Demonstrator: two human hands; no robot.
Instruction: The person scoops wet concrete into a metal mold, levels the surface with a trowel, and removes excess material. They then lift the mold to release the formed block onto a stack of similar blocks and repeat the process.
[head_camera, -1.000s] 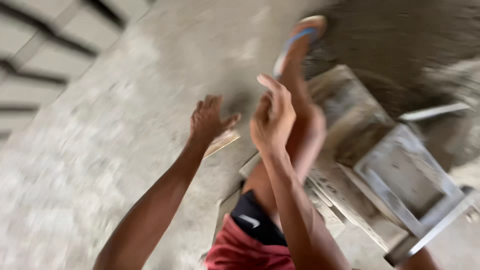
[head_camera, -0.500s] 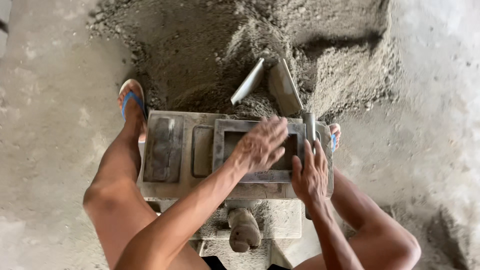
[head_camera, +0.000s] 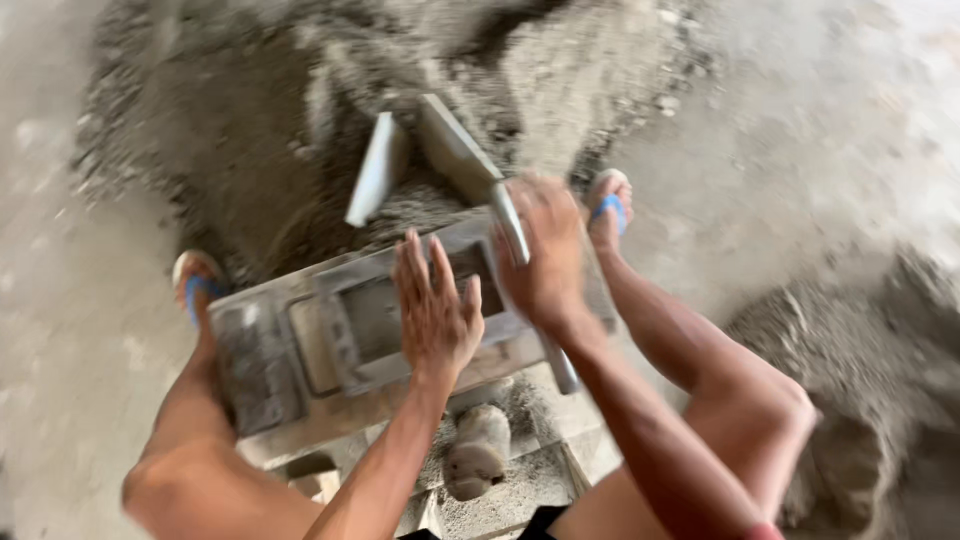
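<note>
The grey block mould (head_camera: 350, 330) sits on its stand between the person's knees, near the sand heap (head_camera: 400, 90); half a second ago the left hand (head_camera: 435, 310) covered its cavity, now it lies flat and released on the near rim. The right hand (head_camera: 545, 255) has shifted from beside the metal bar (head_camera: 525, 270) to clenched around it, so levelling looks under way.

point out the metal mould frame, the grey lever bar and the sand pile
metal mould frame (head_camera: 335, 345): head view, left rail of the frame.
grey lever bar (head_camera: 508, 222): head view, upper shaft above the right hand (head_camera: 545, 255).
sand pile (head_camera: 250, 110): head view, left slope.
</note>
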